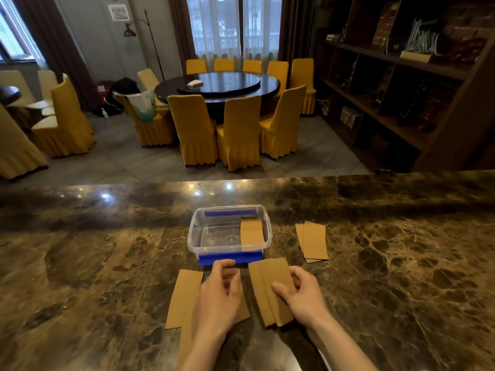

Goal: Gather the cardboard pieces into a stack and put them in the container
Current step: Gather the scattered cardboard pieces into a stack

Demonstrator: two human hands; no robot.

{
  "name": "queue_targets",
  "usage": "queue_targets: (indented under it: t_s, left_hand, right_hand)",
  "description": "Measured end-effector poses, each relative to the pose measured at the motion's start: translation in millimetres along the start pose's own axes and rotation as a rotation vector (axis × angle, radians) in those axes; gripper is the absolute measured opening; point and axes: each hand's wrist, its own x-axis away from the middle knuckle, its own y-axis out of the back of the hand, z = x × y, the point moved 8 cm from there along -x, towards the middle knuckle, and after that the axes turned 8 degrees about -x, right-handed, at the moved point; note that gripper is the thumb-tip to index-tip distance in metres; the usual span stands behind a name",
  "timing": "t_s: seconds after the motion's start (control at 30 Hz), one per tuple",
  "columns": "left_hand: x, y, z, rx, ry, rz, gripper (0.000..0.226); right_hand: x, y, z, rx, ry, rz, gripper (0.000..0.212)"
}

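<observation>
A clear plastic container (197,236) with blue clips stands on the marble counter; one brown cardboard piece (251,231) leans inside at its right. In front of it my right hand (302,293) pinches a small fanned stack of cardboard pieces (267,287), thumb on top, fingers along the right edge. My left hand (219,295) hovers with curled fingers over another cardboard piece (242,313), mostly hiding it; I cannot tell whether it grips it. A long cardboard piece (184,298) lies just left of that hand. Two overlapping pieces (314,241) lie to the container's right.
The dark marble counter (107,263) stretches wide to both sides, its far edge beyond the container. Past it, lower down, are a round dining table (217,84) with yellow-covered chairs and a wooden shelf unit (401,89) at the right.
</observation>
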Motion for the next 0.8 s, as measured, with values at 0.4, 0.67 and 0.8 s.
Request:
queue_targets:
  t_s: [0.4,0.67,0.8]
  left_hand:
    - [4.4,-13.0,-9.6,-0.574,-0.008,0.025,0.085]
    - [6.8,-13.6,-17.8,0.29,0.075,0.103,0.055]
    - [7.4,-8.8,-18.0,0.31,0.03,0.123,0.042]
  right_hand:
    - [1.2,-8.1,-10.4,-0.136,-0.175,0.042,0.029]
    - [8.0,-16.1,-10.9,-0.284,-0.177,0.08,0.032]
    - [10.7,-20.2,-8.9,-0.352,-0.171,0.054,0.032]
